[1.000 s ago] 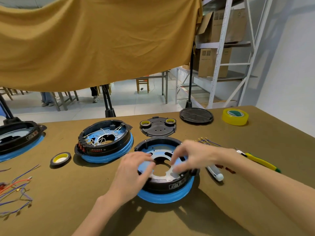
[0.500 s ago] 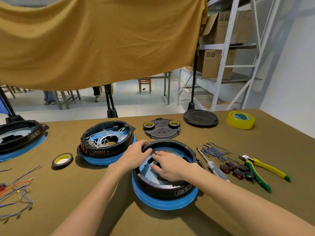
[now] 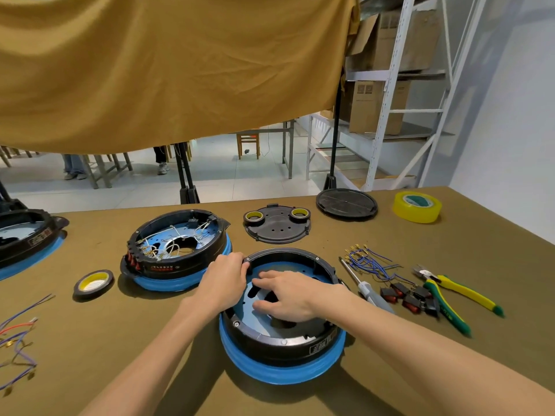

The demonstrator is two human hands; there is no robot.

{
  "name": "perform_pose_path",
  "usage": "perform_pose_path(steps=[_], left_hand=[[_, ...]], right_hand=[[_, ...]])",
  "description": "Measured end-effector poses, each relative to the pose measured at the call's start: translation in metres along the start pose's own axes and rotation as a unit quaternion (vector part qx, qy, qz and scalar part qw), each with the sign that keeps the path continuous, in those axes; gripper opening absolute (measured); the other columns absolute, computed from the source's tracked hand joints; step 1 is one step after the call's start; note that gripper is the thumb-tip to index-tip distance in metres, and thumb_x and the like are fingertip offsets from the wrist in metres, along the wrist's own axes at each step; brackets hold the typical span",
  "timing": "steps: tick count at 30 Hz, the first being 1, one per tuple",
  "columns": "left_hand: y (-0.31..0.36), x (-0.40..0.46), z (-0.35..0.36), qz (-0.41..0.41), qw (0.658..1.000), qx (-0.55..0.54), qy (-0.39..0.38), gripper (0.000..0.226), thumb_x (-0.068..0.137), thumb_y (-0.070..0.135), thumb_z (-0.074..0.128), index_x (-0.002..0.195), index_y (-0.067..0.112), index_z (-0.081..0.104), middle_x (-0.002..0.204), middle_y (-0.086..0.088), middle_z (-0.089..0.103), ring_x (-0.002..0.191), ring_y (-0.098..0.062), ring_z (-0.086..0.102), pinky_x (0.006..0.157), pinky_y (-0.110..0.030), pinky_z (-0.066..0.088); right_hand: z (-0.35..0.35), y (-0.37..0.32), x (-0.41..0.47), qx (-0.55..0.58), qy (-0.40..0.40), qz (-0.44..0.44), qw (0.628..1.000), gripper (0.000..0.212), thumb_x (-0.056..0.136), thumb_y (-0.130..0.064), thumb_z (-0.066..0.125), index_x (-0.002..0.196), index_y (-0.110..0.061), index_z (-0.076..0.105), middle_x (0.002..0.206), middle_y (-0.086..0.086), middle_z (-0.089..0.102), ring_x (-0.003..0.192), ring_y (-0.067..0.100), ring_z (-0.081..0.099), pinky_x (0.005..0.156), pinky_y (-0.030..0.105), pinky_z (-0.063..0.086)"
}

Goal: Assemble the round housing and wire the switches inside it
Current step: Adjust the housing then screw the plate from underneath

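Gripping housing (image 3: 282, 343) rim, left hand (image 3: 225, 280)

Round housing (image 3: 282, 340): black ring wall on a blue base, open top, pale blue floor with dark cut-outs, no wires inside. Sits flat on the surface, nearest the viewer. Switches (image 3: 410, 297): small black rockers with red faces, loose in a cluster to its right. Blue wires (image 3: 368, 261) with brass ends tangled just behind them.
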State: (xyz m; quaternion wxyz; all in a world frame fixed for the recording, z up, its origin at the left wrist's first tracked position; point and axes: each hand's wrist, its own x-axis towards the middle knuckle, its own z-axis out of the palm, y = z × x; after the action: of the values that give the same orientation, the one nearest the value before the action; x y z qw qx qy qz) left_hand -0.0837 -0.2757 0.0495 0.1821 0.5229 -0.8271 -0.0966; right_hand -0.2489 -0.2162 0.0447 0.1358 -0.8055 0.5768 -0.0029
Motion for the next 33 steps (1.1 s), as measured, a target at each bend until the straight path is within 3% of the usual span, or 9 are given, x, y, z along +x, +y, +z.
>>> perform_pose_path(steps=[6, 10, 16, 22, 28, 33], left_hand=[[0.002, -0.003, -0.001, -0.013, 1.0, -0.013, 0.001, 0.026, 0.109, 0.025, 0.047, 0.117, 0.013, 0.068, 0.099, -0.004, 0.069, 0.087, -0.016, 0.065, 0.076, -0.031, 0.055], [-0.005, -0.002, -0.002, -0.01, 1.0, -0.026, -0.011, 0.027, 0.108, 0.028, 0.048, 0.116, 0.015, 0.07, 0.098, -0.002, 0.07, 0.087, -0.015, 0.066, 0.077, -0.034, 0.058], [-0.009, -0.007, -0.001, -0.014, 0.997, -0.067, -0.02, 0.028, 0.109, 0.029, 0.046, 0.12, 0.02, 0.07, 0.099, 0.003, 0.071, 0.088, -0.008, 0.064, 0.075, -0.026, 0.053], [-0.01, -0.007, -0.01, -0.005, 0.998, -0.055, -0.037, 0.028, 0.107, 0.028, 0.049, 0.097, 0.017, 0.073, 0.084, 0.0, 0.07, 0.079, -0.018, 0.067, 0.075, -0.041, 0.059], [-0.01, -0.014, -0.006, -0.007, 0.998, -0.066, -0.009, 0.027, 0.107, 0.03, 0.049, 0.115, 0.02, 0.073, 0.096, 0.004, 0.072, 0.088, -0.009, 0.065, 0.081, -0.035, 0.059], [-0.008, -0.02, -0.004, -0.016, 0.998, -0.054, 0.021, 0.027, 0.106, 0.029, 0.051, 0.116, 0.016, 0.073, 0.096, 0.0, 0.073, 0.088, -0.015, 0.068, 0.081, -0.041, 0.06]], right_hand=[[0.003, -0.004, 0.0, -0.011, -0.006, -0.003, 1.0, 0.074, 0.1, -0.063, 0.042, 0.158, -0.017, 0.035, 0.162, 0.009, 0.035, 0.146, 0.029, 0.038, 0.117, 0.044, 0.034], [0.005, -0.003, 0.002, -0.022, 0.0, -0.005, 1.0, 0.077, 0.1, -0.065, 0.041, 0.159, -0.017, 0.031, 0.161, 0.009, 0.036, 0.145, 0.029, 0.036, 0.116, 0.044, 0.034], [0.007, -0.004, 0.0, -0.034, 0.005, -0.01, 0.999, 0.076, 0.101, -0.064, 0.038, 0.16, -0.018, 0.028, 0.165, 0.01, 0.03, 0.15, 0.029, 0.028, 0.119, 0.044, 0.028], [0.007, -0.006, -0.001, -0.042, 0.005, -0.017, 0.999, 0.073, 0.102, -0.063, 0.04, 0.158, -0.017, 0.033, 0.161, 0.01, 0.033, 0.146, 0.03, 0.033, 0.115, 0.044, 0.034], [0.006, -0.008, 0.001, -0.048, -0.007, -0.02, 0.999, 0.074, 0.102, -0.064, 0.039, 0.159, -0.018, 0.032, 0.161, 0.01, 0.032, 0.146, 0.03, 0.032, 0.115, 0.045, 0.034], [0.004, -0.007, 0.001, -0.041, -0.009, -0.025, 0.999, 0.075, 0.101, -0.066, 0.041, 0.16, -0.021, 0.03, 0.162, 0.008, 0.03, 0.146, 0.028, 0.031, 0.113, 0.045, 0.036]])
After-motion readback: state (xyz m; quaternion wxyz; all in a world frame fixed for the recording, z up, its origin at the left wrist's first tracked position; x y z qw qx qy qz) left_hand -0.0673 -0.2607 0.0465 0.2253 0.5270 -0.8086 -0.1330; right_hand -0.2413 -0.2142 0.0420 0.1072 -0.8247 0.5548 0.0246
